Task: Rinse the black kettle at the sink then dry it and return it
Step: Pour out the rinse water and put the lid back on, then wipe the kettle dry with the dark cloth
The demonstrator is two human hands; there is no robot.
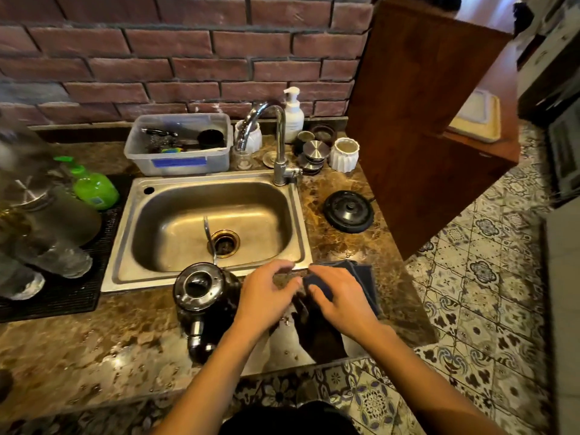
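— Our forearms are reaching out over the counter edge, and our right hand is gripping the dark blue cloth, fingers curled over a fold of it.

— And our left hand?

— Its fingers are bending toward the cloth's near edge. We are not able to tell whether it is pinching the fabric or only hovering beside it.

— Where is the black kettle sitting?

— It is standing upright on the counter, just in front of the front rim of the sink and just left of our left hand, with its handle pointing back at us. Neither hand is holding it.

— So we are judging this to be the drying step.

— Yes. We are thinking it best to open the cloth out flat, then steady the kettle by its handle with the left hand while wiping the body, lid and underside. The round base right of the sink is probably electrical, so we are wanting the bottom fully dry.
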